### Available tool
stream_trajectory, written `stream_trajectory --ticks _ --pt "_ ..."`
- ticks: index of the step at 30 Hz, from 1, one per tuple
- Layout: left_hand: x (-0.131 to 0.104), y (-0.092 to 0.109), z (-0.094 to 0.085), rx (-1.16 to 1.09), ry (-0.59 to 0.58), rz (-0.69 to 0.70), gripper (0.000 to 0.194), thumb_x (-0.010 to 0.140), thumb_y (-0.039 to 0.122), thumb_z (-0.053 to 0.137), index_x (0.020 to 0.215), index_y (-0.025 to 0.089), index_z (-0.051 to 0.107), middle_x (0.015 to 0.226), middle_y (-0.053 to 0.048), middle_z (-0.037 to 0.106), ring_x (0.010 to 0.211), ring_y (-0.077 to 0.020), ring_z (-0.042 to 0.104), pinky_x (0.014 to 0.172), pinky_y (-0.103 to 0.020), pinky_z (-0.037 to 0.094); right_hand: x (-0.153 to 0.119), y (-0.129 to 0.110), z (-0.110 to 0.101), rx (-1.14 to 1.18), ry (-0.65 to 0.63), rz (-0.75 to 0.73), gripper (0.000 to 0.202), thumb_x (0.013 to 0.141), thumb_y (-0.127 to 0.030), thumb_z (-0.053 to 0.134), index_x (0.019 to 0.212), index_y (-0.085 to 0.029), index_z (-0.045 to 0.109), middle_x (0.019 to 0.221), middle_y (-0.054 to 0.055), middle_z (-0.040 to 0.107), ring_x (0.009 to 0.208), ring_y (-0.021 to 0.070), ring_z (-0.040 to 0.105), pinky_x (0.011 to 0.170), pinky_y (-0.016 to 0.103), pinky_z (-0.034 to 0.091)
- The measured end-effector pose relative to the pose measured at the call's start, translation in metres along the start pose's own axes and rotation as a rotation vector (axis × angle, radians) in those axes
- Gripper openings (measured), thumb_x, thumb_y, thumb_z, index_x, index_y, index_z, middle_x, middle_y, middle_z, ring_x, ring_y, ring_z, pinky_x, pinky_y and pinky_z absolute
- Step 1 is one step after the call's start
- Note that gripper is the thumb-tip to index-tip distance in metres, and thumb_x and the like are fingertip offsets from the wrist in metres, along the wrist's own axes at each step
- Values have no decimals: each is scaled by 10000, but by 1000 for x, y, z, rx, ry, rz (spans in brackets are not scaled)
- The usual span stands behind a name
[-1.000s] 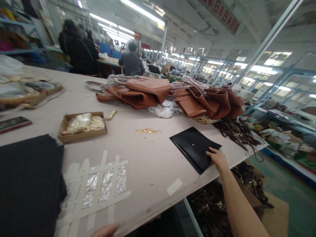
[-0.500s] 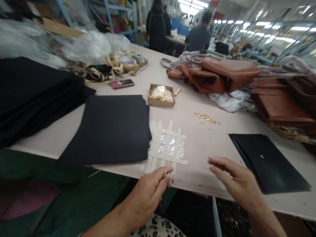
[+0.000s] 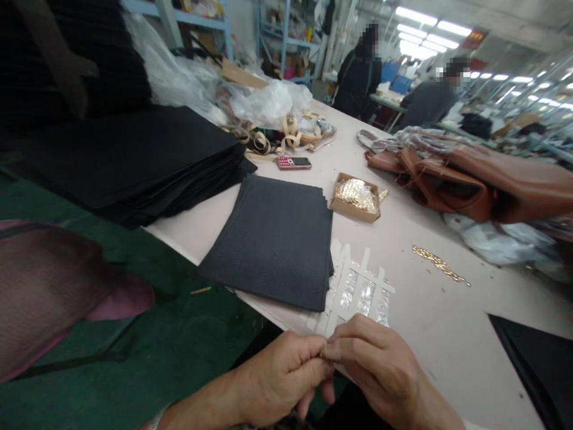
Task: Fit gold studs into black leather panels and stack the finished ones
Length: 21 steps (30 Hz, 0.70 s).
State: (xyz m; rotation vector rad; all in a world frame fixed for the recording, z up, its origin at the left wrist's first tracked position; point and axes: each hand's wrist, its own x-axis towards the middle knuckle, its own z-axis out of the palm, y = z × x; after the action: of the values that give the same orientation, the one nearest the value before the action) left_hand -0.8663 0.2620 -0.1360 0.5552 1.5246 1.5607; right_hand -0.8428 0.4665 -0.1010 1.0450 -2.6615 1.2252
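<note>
Pinching a tiny gold piece (image 3: 323,353) (mostly hidden) just nearer than the taped patch (image 3: 366,295), the left hand (image 3: 282,370) and right hand (image 3: 387,370) have closed fingers touching; so slight a hold could drop it off the table (image 3: 425,316).

Worktop (image 3: 398,230), pale, running diagonally across the frame. On it: centre, one stack of black textured sheets (image 3: 277,239); left, one larger, uneven pile of black sheets (image 3: 147,149); upper centre, beige strips (image 3: 290,136), clear plastic wrapping (image 3: 268,106) and one red keypad phone (image 3: 294,163); right of the phone, one open cardboard box (image 3: 356,211) of gold-coloured pieces; lower centre, clear plastic (image 3: 364,297) taped flat; right, loose gold-coloured pieces (image 3: 441,264); upper right, brown bags (image 3: 514,179); lower right, black panels (image 3: 541,358).
</note>
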Motion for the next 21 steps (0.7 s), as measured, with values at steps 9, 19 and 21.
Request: stream_trajectory --ticks 9,19,21 --pt "-29 -23 -23 -329 481 -83 485 829 576 626 1063 152 629 511 86 458 398 -47 281 403 -177 221 105 59 12 -183 301 153 97 935 -169 600 977 -217 673 932 4 731 855 137 674 782 236 490" --pt "-33 -34 -23 -459 884 -57 439 786 606 693 868 180 623 619 62 501 445 -43 260 411 -181 236 133 68 26 -472 24 157 174 977 -168 492 938 -165 661 887 63 702 849 218 600 775 332 462" --pt "-35 -37 -24 -449 1003 -91 418 755 582 735 774 181 621 618 42 537 501 -71 390 486 -189 368 113 55 24 -379 -30 197 174 978 -172 491 933 -180 659 863 45 688 826 195 608 746 307 459"
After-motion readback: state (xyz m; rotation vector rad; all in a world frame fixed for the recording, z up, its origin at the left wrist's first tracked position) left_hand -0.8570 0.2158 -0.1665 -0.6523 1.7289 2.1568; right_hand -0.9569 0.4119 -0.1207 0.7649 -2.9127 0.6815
